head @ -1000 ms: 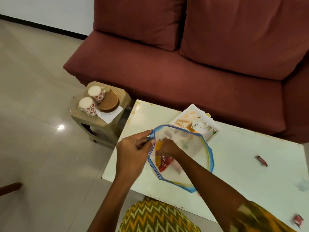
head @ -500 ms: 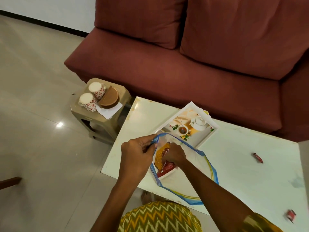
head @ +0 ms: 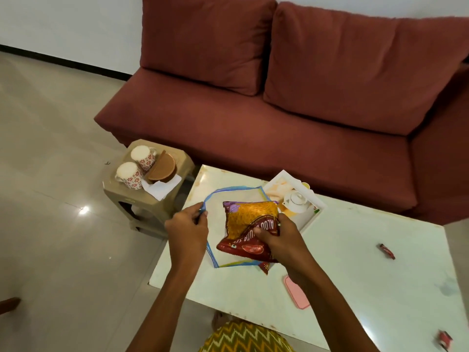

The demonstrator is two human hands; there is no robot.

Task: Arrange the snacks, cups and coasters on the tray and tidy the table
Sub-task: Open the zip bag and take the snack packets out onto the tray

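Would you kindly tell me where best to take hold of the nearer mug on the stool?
Probably grip the mug by its handle, coming from the left: it juts out that way, and the coasters crowd its right.

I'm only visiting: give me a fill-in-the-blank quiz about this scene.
___ flowered mugs stand on the stool beside brown coasters.
The right hand grips the snack packet; the left hand pinches the clear ___'s rim.
The tray bears a picture of a white ___.
Missing words: Two; bag; teapot.
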